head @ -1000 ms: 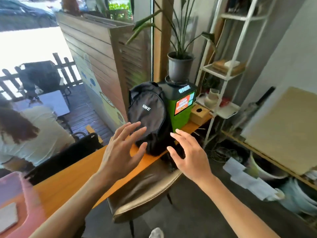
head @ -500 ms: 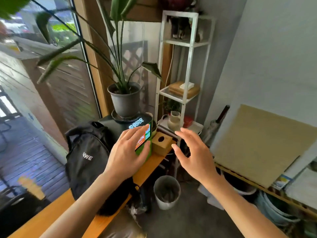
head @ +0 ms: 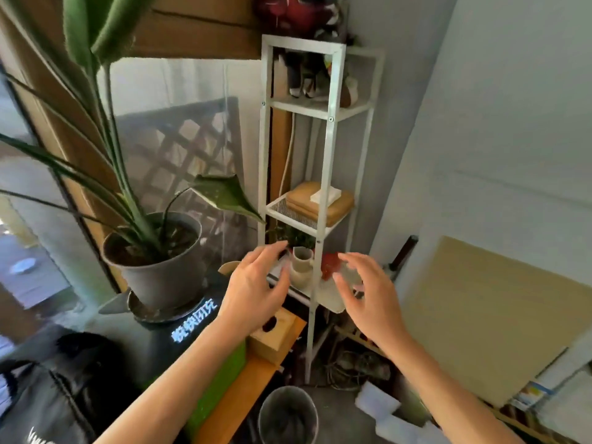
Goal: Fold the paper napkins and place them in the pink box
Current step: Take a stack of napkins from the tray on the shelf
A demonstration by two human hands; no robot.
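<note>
Cluttered with a white metal shelf unit (head: 323,129) against a pale wall, the corner held nothing of the task in plain view: no pink box showed, and no loose napkins lay anywhere the camera reached. Both hands hung in the air in front of the shelf unit's lower tier. The left hand (head: 253,291) had its fingers spread and lightly bent, gripping nothing; the right hand (head: 368,296) matched it, fingers loosely curved and empty. Below the left wrist, at the far end of the orange tabletop (head: 246,389), stood a small wooden tissue box (head: 275,334) with a dark hole in its top, probably the nearest napkin supply. A potted plant (head: 153,251) sat on a dark machine to the left. To do this step well, the person would likely lower one hand to that box, steady it with the other, and draw a single sheet out cleanly.
</note>
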